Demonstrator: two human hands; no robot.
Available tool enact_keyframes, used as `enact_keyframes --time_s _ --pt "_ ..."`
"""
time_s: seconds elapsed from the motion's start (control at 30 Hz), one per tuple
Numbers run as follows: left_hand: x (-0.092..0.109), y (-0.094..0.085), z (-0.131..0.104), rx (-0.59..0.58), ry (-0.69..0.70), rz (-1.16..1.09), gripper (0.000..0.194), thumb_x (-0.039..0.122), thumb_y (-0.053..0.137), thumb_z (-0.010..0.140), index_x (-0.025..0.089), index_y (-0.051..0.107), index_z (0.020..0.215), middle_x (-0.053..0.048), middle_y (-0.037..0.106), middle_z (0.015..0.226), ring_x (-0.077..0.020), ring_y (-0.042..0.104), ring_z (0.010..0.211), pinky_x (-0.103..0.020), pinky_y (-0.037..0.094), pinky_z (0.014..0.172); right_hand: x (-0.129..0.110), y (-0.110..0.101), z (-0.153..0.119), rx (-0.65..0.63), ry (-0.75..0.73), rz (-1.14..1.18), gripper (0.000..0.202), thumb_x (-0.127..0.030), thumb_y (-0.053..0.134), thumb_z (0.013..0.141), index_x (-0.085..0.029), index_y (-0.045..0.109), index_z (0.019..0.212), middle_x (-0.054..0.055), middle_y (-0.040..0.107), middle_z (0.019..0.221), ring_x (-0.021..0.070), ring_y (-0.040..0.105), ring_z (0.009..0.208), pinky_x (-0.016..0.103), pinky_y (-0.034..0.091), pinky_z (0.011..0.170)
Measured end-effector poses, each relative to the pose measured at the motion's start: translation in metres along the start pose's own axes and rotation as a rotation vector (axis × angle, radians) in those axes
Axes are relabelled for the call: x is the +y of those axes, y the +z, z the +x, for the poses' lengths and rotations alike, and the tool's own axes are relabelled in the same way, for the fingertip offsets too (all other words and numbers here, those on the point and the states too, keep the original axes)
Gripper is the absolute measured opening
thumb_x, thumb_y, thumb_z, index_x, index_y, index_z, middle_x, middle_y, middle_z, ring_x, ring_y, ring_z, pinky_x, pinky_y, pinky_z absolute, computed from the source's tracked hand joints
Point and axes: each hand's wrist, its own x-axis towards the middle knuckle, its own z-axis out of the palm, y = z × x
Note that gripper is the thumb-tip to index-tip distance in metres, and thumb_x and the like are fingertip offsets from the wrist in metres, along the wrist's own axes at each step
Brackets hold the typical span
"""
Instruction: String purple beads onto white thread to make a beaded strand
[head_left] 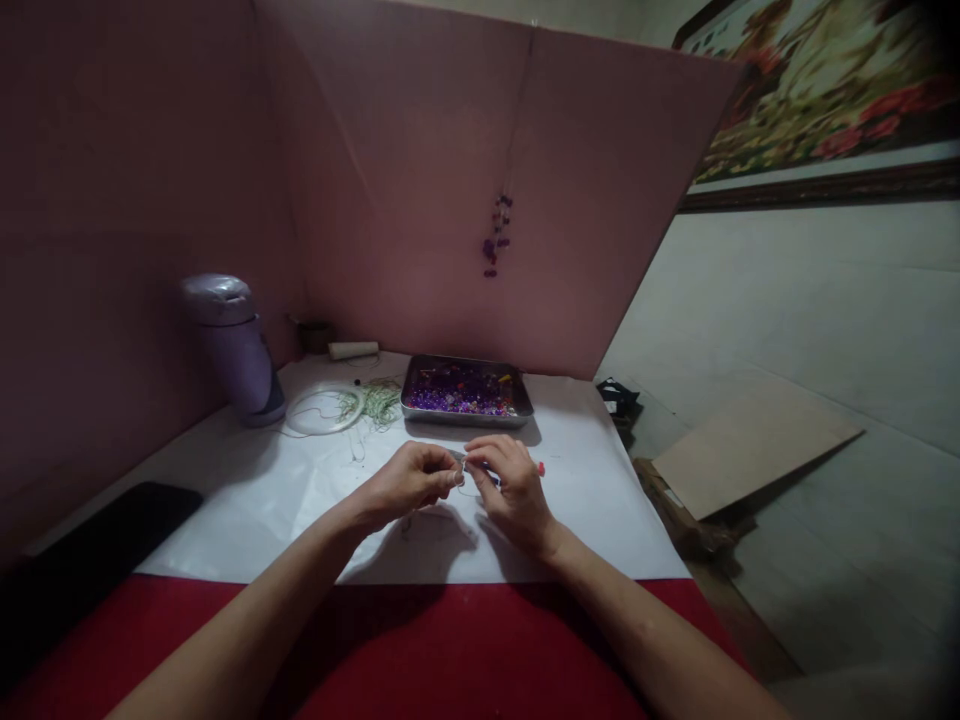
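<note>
My left hand (421, 475) and my right hand (514, 490) meet over the white sheet, fingertips nearly touching. Both are closed in a pinch on a thin pale thread (463, 467), which shows in the narrow gap between them. A fine loop of it hangs below the fingertips; anything small on it is too tiny to make out. Behind my right hand lies something with a red tip (541, 468), mostly hidden by the fingers. Just beyond the hands stands a metal tray (469, 418) holding purple and mixed-colour beads (454, 392).
White sheet (262, 520) covers a red surface (465, 650). At left stand a purple bottle (238, 355) and a dark flat object (120, 530). A clear ring of cord (325, 410), green threads (379, 400) and a pale roll (353, 350) lie behind. A beaded strand (495, 235) hangs on the pink panel.
</note>
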Motion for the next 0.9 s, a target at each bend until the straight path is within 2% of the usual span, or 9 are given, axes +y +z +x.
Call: enact_keyframes --time_s 0.13,0.23,0.3,0.37,0.5,0.6,0.73,0.83,0.9 --pt "0.005 -0.002 -0.004 0.022 0.166 -0.081 0.017 0.030 0.067 0.069 0.013 0.063 0.065 -0.002 0.058 0.077 -0.0102 0.050 0.066 -0.023 0.037 0.059 0.007 0.006 0.000 -0.029 0.159 0.224 0.011 -0.018 0.053 0.084 -0.019 0.062 0.076 0.004 0.063 0.082 0.0180 0.058 0.080 0.031 0.044 0.073" --pt "0.007 -0.003 -0.006 -0.003 0.209 -0.178 0.013 0.027 0.065 0.073 0.015 0.066 0.069 -0.005 0.060 0.099 -0.0145 0.053 0.086 -0.027 0.039 0.077 0.012 0.012 -0.004 -0.098 0.222 0.270 0.011 -0.017 0.054 0.082 -0.018 0.062 0.074 0.002 0.061 0.075 0.0161 0.057 0.073 0.029 0.044 0.068" --pt "0.007 -0.004 -0.006 -0.006 0.188 -0.247 0.012 0.027 0.063 0.075 0.015 0.067 0.074 -0.005 0.063 0.092 -0.0138 0.054 0.083 -0.027 0.038 0.078 0.015 0.017 -0.006 -0.122 0.224 0.258 0.010 -0.016 0.055 0.080 -0.018 0.062 0.074 0.002 0.061 0.075 0.0160 0.056 0.073 0.029 0.045 0.069" --pt "0.005 -0.004 -0.005 0.054 0.174 -0.291 0.012 0.026 0.065 0.074 0.014 0.068 0.075 -0.004 0.064 0.079 -0.0121 0.054 0.076 -0.026 0.038 0.075 0.017 0.019 -0.008 -0.109 0.218 0.228 0.010 -0.014 0.055 0.080 -0.018 0.062 0.074 0.003 0.062 0.079 0.0171 0.057 0.077 0.031 0.045 0.073" --pt "0.003 -0.001 -0.001 0.198 0.110 -0.348 0.014 0.025 0.069 0.070 0.011 0.066 0.067 -0.002 0.062 0.065 -0.0086 0.049 0.060 -0.023 0.037 0.062 0.013 0.015 -0.008 0.072 0.241 0.153 0.012 -0.014 0.051 0.083 -0.018 0.063 0.083 0.007 0.060 0.093 0.0194 0.056 0.087 0.032 0.044 0.076" --pt "0.002 0.001 0.000 0.257 0.056 -0.384 0.019 0.028 0.068 0.070 0.010 0.064 0.065 -0.001 0.059 0.059 -0.0062 0.043 0.049 -0.022 0.032 0.052 0.001 0.009 -0.008 0.149 0.162 0.153 0.013 -0.018 0.049 0.086 -0.018 0.061 0.081 0.006 0.058 0.084 0.0181 0.056 0.079 0.030 0.044 0.070" --pt "0.001 0.002 -0.002 0.293 0.051 -0.446 0.020 0.028 0.069 0.068 0.009 0.064 0.067 -0.003 0.060 0.063 -0.0062 0.045 0.048 -0.022 0.033 0.050 -0.016 0.011 -0.013 0.046 0.082 0.179 0.012 -0.021 0.051 0.085 -0.018 0.061 0.079 0.004 0.056 0.072 0.0165 0.052 0.068 0.029 0.041 0.063" --pt "0.001 0.004 -0.001 0.297 0.052 -0.490 0.020 0.028 0.070 0.067 0.009 0.064 0.068 -0.003 0.060 0.065 -0.0068 0.047 0.050 -0.022 0.036 0.051 -0.022 0.019 -0.016 -0.037 0.099 0.196 0.007 -0.021 0.056 0.082 -0.017 0.062 0.083 0.003 0.055 0.070 0.0163 0.051 0.066 0.028 0.040 0.061" --pt "0.001 0.005 0.001 0.314 0.043 -0.498 0.020 0.028 0.070 0.066 0.009 0.064 0.069 -0.002 0.059 0.062 -0.0068 0.046 0.050 -0.022 0.036 0.050 -0.024 0.021 -0.016 -0.084 0.114 0.264 0.008 -0.018 0.054 0.082 -0.018 0.061 0.077 0.002 0.055 0.069 0.0154 0.051 0.065 0.027 0.039 0.060"
